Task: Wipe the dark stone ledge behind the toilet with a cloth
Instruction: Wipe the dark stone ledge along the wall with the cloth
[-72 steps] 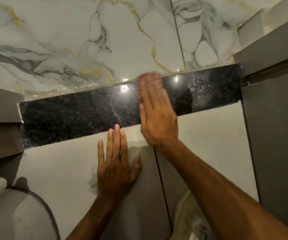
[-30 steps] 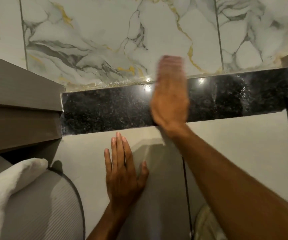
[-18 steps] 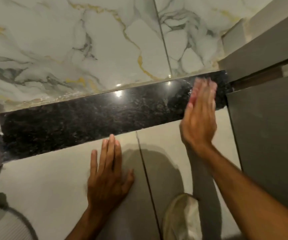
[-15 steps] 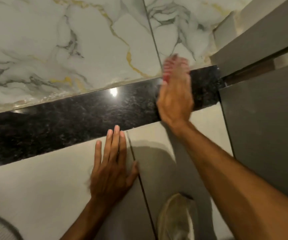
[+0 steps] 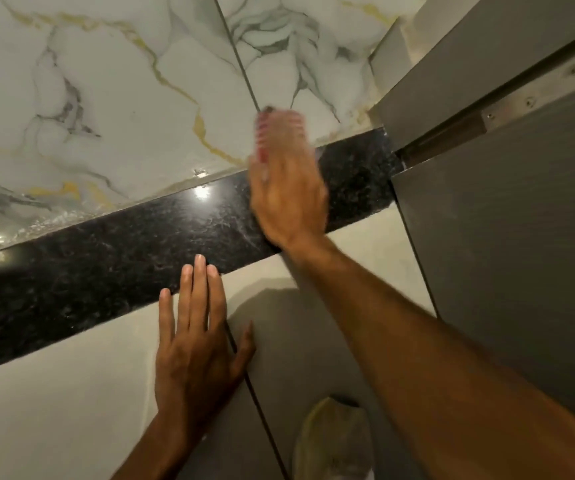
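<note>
The dark speckled stone ledge (image 5: 106, 271) runs as a diagonal band between the marble wall and the beige tile below it. My right hand (image 5: 287, 199) lies flat across the ledge near its right end, blurred by motion. A pink-red striped cloth (image 5: 272, 129) shows under and past its fingertips, pressed against the stone and the wall's foot. My left hand (image 5: 196, 341) rests flat on the beige tile (image 5: 54, 410) just below the ledge, holding nothing, its fingertips at the ledge's lower edge.
White marble wall tiles (image 5: 106, 116) with gold and grey veins rise behind the ledge. A grey cabinet panel (image 5: 504, 237) closes off the ledge's right end. A pale shoe (image 5: 334, 441) shows at the bottom, beneath my right forearm.
My right hand has slid left along the ledge, away from its right end by the grey panel. My left hand has stayed flat on the tile. The view has shifted.
</note>
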